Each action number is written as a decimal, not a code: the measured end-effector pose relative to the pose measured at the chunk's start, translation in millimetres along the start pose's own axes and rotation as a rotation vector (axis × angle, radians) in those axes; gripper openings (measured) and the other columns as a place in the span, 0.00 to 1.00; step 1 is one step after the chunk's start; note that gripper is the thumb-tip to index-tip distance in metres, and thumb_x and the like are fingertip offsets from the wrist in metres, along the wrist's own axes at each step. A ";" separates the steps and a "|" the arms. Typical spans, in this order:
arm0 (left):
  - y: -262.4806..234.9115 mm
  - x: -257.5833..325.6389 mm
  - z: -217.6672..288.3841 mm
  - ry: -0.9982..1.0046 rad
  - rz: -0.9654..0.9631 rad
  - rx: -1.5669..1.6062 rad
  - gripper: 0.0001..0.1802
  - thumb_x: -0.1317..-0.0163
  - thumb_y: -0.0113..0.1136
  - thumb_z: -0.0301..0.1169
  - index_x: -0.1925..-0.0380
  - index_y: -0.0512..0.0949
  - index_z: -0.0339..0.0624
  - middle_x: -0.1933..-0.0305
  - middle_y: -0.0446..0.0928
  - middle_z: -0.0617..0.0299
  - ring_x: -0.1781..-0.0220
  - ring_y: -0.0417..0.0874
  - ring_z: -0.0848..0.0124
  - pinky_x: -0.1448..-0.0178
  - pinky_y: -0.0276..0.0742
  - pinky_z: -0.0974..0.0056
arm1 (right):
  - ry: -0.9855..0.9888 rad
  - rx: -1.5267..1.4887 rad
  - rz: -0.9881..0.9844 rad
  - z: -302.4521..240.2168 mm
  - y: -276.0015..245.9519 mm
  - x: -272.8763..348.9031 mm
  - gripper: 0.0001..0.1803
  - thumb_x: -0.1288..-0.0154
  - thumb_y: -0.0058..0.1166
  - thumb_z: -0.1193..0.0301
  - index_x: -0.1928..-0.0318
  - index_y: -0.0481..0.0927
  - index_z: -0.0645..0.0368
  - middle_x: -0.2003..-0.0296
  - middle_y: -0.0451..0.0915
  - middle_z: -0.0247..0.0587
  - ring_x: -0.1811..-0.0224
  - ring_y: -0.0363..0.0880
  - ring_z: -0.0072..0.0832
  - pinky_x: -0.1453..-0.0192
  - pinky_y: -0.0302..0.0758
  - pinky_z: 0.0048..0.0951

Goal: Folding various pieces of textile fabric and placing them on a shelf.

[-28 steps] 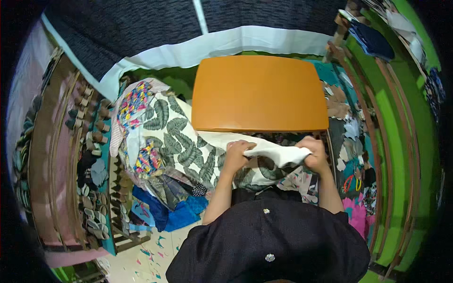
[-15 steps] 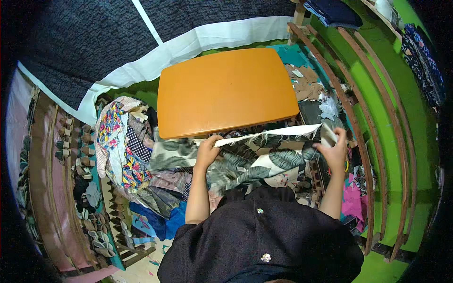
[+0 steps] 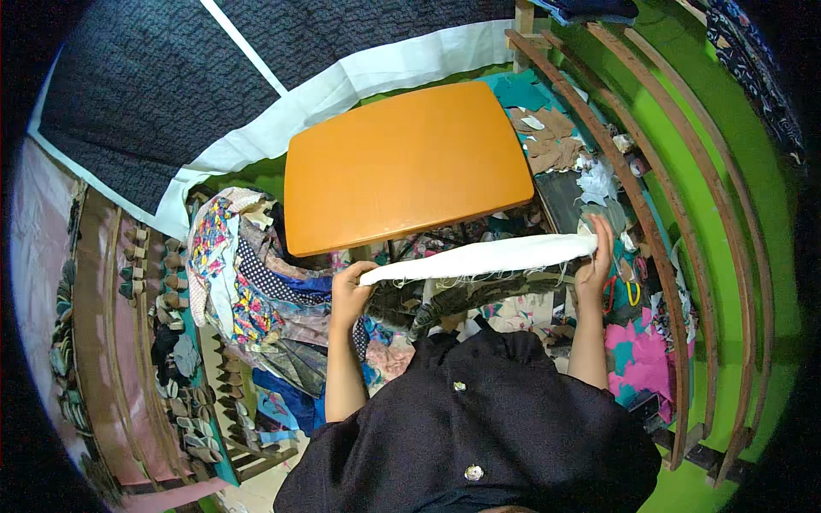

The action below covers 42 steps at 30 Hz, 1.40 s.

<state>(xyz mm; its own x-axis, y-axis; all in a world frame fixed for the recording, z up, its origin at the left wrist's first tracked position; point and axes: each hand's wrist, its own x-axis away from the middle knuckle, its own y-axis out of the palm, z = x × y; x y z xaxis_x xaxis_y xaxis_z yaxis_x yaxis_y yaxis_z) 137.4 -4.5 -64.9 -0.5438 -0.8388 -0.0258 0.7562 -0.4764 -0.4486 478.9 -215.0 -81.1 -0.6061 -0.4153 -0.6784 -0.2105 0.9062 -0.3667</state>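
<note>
A white strip of cloth (image 3: 479, 258) is stretched out level between my two hands, just in front of the near edge of an orange table (image 3: 402, 162). My left hand (image 3: 349, 292) grips its left end. Over at the cloth's right end, my right hand (image 3: 596, 256) holds it with the fingers pointing up. Beneath the strip hangs a dark leaf-patterned fabric (image 3: 445, 299), partly hidden by my black buttoned garment (image 3: 479, 436).
A heap of colourful patterned fabrics (image 3: 239, 291) lies left of the table. Cloth scraps (image 3: 556, 145) litter the floor to the right, beside curved wooden slats (image 3: 650, 214) against a green wall. A dark cloth with a white border (image 3: 256, 77) hangs behind the table.
My hands have moved apart, and the bunched white cloth is now drawn out into a long taut strip. The view has swung left, so the table sits further right and higher.
</note>
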 end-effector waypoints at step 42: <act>76.2 -13.1 82.2 0.182 -0.021 -0.244 0.13 0.56 0.57 0.26 0.67 0.77 0.35 0.72 0.78 0.49 0.70 0.81 0.67 0.67 0.73 0.68 | -0.202 -0.006 -0.621 -109.6 82.6 -5.0 0.14 0.53 0.56 0.66 0.61 0.75 0.49 0.72 0.69 0.34 0.62 0.67 0.30 0.52 0.50 0.39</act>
<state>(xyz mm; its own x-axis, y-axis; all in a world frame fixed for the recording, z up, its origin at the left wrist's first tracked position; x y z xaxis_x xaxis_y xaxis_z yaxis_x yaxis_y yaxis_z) 232.1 -51.5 -25.3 -0.6314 -0.7579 -0.1643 0.6461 -0.3970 -0.6519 380.5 -129.4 -38.2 -0.2145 -0.8680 -0.4479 -0.4795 0.4931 -0.7259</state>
